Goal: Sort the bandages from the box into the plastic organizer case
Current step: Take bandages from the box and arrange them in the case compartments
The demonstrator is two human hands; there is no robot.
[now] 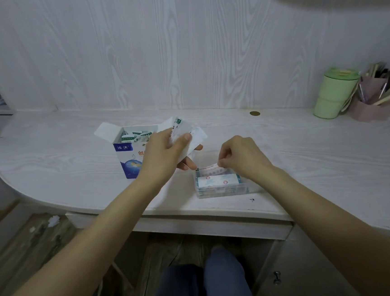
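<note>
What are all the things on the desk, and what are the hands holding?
desk: one, white wood grain, with rounded left end.
bandage box: one, blue and white, open, upright at centre-left, bandages inside.
bandage stack: one bunch, white with green print, in the left hand.
single bandage: one, white with red print, over the case.
plastic organizer case: one, clear, near the front edge, bandages inside.
green cup: one, pale green, lidded, far right.
pen holder: one, pink, full of pens, beside the cup.
coin: one, brass-coloured, by the wall.
left hand: grips the bandage stack.
right hand: pinches the single bandage.
</note>
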